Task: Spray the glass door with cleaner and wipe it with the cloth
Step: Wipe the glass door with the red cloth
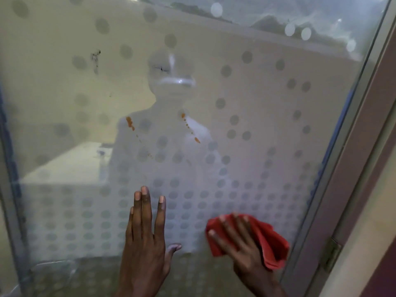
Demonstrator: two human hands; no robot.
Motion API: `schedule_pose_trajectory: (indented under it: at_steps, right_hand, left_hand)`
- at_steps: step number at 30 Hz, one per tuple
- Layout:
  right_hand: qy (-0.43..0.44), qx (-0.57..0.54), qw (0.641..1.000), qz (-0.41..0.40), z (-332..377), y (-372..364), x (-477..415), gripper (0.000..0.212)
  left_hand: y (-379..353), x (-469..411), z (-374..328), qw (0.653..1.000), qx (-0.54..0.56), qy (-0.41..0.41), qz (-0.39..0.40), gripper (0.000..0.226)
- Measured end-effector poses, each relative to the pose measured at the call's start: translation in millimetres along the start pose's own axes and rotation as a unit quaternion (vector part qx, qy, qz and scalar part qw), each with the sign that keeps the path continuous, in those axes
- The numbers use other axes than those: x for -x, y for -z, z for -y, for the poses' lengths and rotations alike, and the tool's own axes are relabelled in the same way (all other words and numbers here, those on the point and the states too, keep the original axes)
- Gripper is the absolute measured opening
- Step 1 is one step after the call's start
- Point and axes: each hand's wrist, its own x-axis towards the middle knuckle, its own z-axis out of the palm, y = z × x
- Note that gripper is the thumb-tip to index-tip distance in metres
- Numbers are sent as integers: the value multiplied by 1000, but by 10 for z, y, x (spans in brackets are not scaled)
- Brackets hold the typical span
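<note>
While left hand point(145, 236) rests flat, released, on door point(257, 125), right hand point(237, 243), fingers spread, presses cloth point(270, 243) on it alongside: wiping step, seemingly; orange spots point(130, 123) above both hands call for upward strokes.

Glass door point(257, 93): cut off by the top, bottom and left edges; its frosted film blurs everything past it. Pale flat surface point(75, 163) and a bottle-like shape point(102, 163) at its edge: soft outlines only; whether behind the pane or mirrored in it cannot be told. Red cloth point(272, 239): middle hidden beneath the right hand point(237, 243); only bunched edges show. Left hand point(145, 243) and right hand: cut at the wrist by the bottom edge. Dark smudge point(95, 58), upper left: too small to identify. Hinge point(332, 254): blurred.
</note>
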Motion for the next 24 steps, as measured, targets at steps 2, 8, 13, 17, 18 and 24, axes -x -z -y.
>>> schedule_pose_trajectory:
  at_steps: [2,8,13,17,18,24]
  right_hand:
    - [-180,-47,976,-113,-174,133,-236,90]
    - [-264,-124,921,-259,-208,580,-1523,86]
    - [178,-69,978,85,-16,334,-957,57]
    - [69,-46,996,17,-368,377,-769,56]
    - [-16,-48,997,-54,-433,448,-880,61]
    - [-159,-102,963,-194,-93,708,-1784,85]
  left_hand:
    - [-20,-2,21,1000,0,8,5,134]
    - [-72,30,16,1000,-7,-4,-9,116]
    - [-100,41,52,1000,-7,-10,-14,116]
    - [-124,40,77,1000,-14,-16,-18,116]
    - [-126,37,73,1000,-15,-14,-17,115]
    - [-138,35,29,1000,-14,-7,-26,114]
